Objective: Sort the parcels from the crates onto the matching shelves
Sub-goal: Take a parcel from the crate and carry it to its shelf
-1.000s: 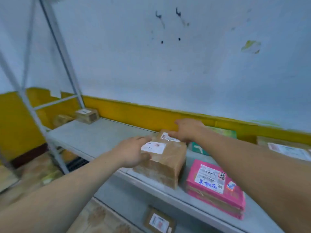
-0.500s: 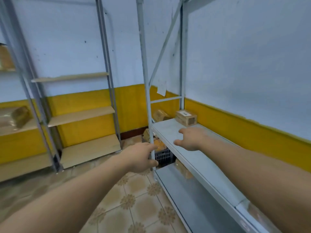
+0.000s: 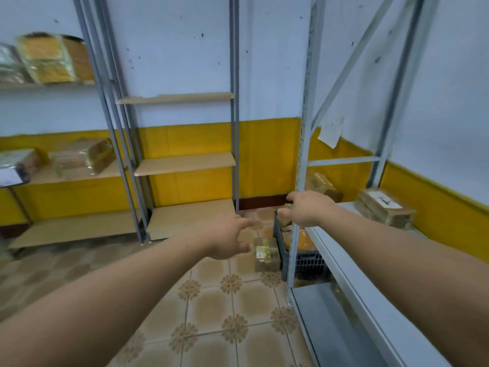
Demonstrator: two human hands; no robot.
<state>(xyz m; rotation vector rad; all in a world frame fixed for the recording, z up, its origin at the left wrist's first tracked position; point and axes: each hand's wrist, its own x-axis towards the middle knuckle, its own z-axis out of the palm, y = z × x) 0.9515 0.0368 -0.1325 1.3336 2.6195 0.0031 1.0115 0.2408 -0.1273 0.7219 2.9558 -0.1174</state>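
Head view: left hand (image 3: 227,239) and right hand (image 3: 307,210) empty, fingers loose; parcel (image 3: 266,254) is brown, glossy-taped, white-labelled.

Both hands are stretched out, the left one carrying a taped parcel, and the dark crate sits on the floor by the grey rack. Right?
Not quite: the head view shows the left hand empty, fingers spread; the taped parcel lies on the floor beside the dark crate. The right hand is out too.
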